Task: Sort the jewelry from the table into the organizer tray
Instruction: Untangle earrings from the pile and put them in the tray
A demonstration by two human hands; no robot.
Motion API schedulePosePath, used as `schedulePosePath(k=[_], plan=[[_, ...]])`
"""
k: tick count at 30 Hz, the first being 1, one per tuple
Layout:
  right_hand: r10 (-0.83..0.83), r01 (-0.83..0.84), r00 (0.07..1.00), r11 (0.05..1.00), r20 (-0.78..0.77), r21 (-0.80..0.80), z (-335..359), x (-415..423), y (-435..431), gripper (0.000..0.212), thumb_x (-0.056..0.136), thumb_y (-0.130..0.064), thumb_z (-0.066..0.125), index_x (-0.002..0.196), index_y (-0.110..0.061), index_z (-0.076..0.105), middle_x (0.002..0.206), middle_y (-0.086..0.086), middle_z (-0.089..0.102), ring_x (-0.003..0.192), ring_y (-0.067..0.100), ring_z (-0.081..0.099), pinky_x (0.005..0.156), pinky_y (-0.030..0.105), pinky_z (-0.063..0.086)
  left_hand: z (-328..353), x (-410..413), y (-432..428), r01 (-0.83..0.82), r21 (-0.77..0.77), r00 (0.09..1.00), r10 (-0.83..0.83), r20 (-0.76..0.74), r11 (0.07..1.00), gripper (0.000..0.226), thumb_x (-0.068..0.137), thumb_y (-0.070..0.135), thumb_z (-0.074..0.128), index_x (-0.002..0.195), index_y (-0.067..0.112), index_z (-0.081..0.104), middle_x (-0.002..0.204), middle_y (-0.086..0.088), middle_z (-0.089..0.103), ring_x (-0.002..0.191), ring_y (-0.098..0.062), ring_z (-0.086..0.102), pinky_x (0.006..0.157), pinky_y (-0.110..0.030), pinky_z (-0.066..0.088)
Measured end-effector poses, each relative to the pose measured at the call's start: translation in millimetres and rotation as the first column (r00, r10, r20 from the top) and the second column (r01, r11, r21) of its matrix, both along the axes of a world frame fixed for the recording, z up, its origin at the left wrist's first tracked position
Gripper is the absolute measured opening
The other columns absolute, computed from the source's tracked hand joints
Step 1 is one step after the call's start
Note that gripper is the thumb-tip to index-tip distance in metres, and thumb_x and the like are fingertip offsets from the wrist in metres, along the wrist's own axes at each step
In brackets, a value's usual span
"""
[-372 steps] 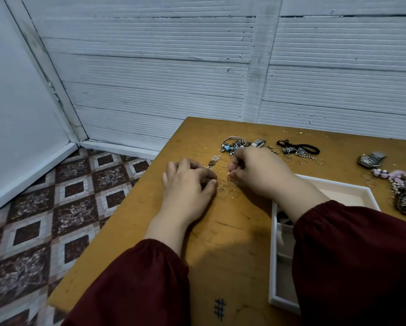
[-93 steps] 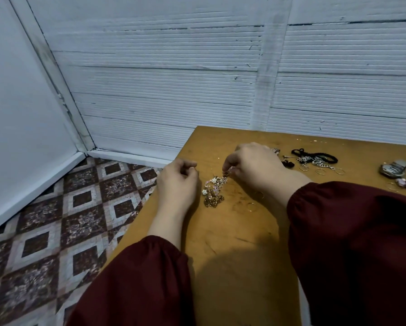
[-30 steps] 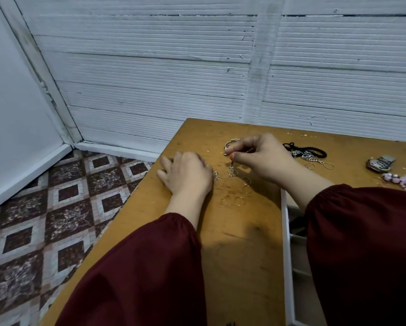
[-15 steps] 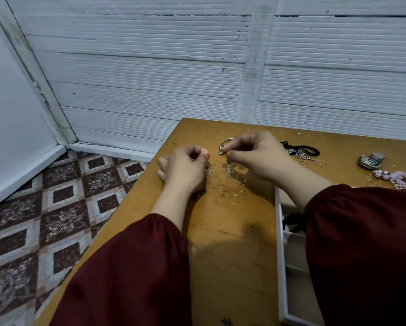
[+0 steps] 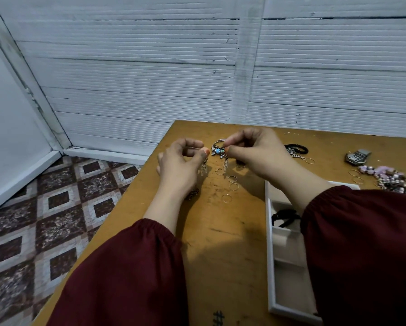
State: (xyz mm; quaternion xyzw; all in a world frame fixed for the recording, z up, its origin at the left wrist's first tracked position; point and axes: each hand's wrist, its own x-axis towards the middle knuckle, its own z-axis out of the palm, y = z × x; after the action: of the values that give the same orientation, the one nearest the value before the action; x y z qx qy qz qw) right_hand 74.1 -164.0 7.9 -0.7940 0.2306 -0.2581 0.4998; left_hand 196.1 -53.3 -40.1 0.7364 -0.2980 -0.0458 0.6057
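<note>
The wooden desk (image 5: 225,243) fills the right of your view. The white organizer tray (image 5: 269,255) lies along its near right side, partly under your right sleeve. One of its compartments already holds a black hair tie (image 5: 284,216); the others, where visible, look bare.

Your left hand (image 5: 178,168) and right hand (image 5: 256,156) are raised side by side over the far part of the desk, fingers curled. At the far right edge lie a pile of pink beaded pieces (image 5: 385,175) and a grey metal clasp piece (image 5: 358,157), well apart from your hands. A second black band (image 5: 296,148) and a short chain (image 5: 296,156) lie just beyond your right wrist.

Your right thumb and forefinger pinch a charm bracelet (image 5: 218,150) with a blue bead. A tassel hangs from that pinch, though whether it belongs to the bracelet cannot be told. Your left thumb and forefinger pinch a small dangling earring (image 5: 204,169). Several thin wire rings (image 5: 232,182) lie scattered on the desk below both hands.

The bracelet's band is probably stiff and light, while its charms and the tassel swing loose and will likely snag on other pieces. Hold it by the band, not the charms. The earring weighs almost nothing and is best held by its top. The flat rings will likely resist a pinch, so slide each to your fingertip first.
</note>
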Motion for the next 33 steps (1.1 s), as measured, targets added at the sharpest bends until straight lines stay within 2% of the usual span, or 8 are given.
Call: schedulePosePath(k=[5,8,12,16,19,22,28,33], plan=[[-0.014,0.014,1.000,1.000,0.025,-0.022,11,-15,1,0.017,0.076,-0.004,0.072,0.072,-0.020,0.069,0.074,0.013,0.068,0.067,0.028,0.062,0.072,0.053,0.055,11,-12,4,-0.004,-0.051,1.000,0.005,0.021,0.999,0.027,0.056,0.064,0.066,0.080,0.051,0.062,0.069,0.025,0.063,0.099,-0.027,0.063,0.091,-0.055,0.047],[-0.032,0.033,0.998,0.999,0.052,-0.029,17,-28,1,0.016,0.072,-0.007,0.072,0.067,-0.023,0.070,0.079,0.017,0.071,0.074,0.038,0.066,0.073,0.055,0.055,16,-22,5,0.017,-0.063,0.999,-0.015,0.044,0.998,0.024,0.060,0.059,0.067,0.081,0.050,0.063,0.071,0.027,0.063,0.099,-0.025,0.063,0.090,-0.056,0.048],[-0.051,0.053,0.995,0.998,0.084,-0.019,24,-51,3,0.022,0.075,0.001,0.071,0.069,-0.020,0.068,0.074,0.009,0.070,0.068,0.018,0.064,0.073,0.039,0.054,19,-42,6,0.092,-0.080,0.996,-0.092,0.003,0.993,0.016,0.068,0.040,0.076,0.081,0.038,0.066,0.070,0.016,0.065,0.091,-0.019,0.066,0.085,-0.049,0.053],[-0.073,0.071,0.989,0.997,0.131,0.024,28,-79,10,0.021,0.079,0.005,0.068,0.072,-0.016,0.066,0.078,0.015,0.067,0.070,0.018,0.058,0.069,0.026,0.048,31,-72,8,0.170,-0.172,0.984,-0.177,-0.026,0.970,0.017,0.080,0.007,0.074,0.081,0.019,0.063,0.071,0.005,0.060,0.060,0.003,0.060,0.057,-0.015,0.049],[-0.102,0.091,0.979,0.994,0.177,0.065,28,-101,18,0.022,0.080,0.007,0.066,0.074,-0.014,0.065,0.070,0.006,0.061,0.062,0.009,0.055,0.060,0.013,0.045,33,-97,9,0.210,-0.207,0.973,-0.224,-0.047,0.955,0.015,0.080,0.006,0.073,0.082,0.017,0.063,0.072,0.003,0.061,0.065,-0.005,0.061,0.061,-0.018,0.051],[-0.141,0.120,0.966,0.987,0.217,0.107,27,-120,24,0.021,0.080,0.007,0.066,0.078,-0.014,0.065,0.068,0.001,0.059,0.059,0.004,0.052,0.058,0.012,0.044,30,-121,8,0.231,-0.217,0.960,-0.258,-0.106,0.948,0.015,0.081,0.007,0.072,0.082,0.019,0.063,0.072,0.005,0.062,0.067,-0.007,0.061,0.064,-0.025,0.051],[-0.197,0.150,0.944,0.970,0.264,0.189,23,-149,39,0.023,0.080,0.010,0.065,0.082,-0.013,0.064,0.067,0.001,0.059,0.054,0.000,0.054,0.058,0.013,0.047,25,-159,13,0.225,-0.299,0.953,-0.274,-0.132,0.927,0.013,0.080,0.004,0.073,0.084,0.014,0.065,0.079,-0.001,0.064,0.071,-0.004,0.061,0.064,-0.017,0.050],[-0.220,0.169,0.937,0.966,0.272,0.198,21,-164,50,0.022,0.080,0.010,0.065,0.085,-0.011,0.064,0.070,0.001,0.060,0.053,-0.002,0.053,0.056,0.013,0.046,24,-176,24,0.232,-0.252,0.964,-0.256,-0.066,0.940,0.011,0.078,0.009,0.075,0.084,0.014,0.068,0.076,0.003,0.065,0.069,0.001,0.060,0.060,-0.010,0.045]])
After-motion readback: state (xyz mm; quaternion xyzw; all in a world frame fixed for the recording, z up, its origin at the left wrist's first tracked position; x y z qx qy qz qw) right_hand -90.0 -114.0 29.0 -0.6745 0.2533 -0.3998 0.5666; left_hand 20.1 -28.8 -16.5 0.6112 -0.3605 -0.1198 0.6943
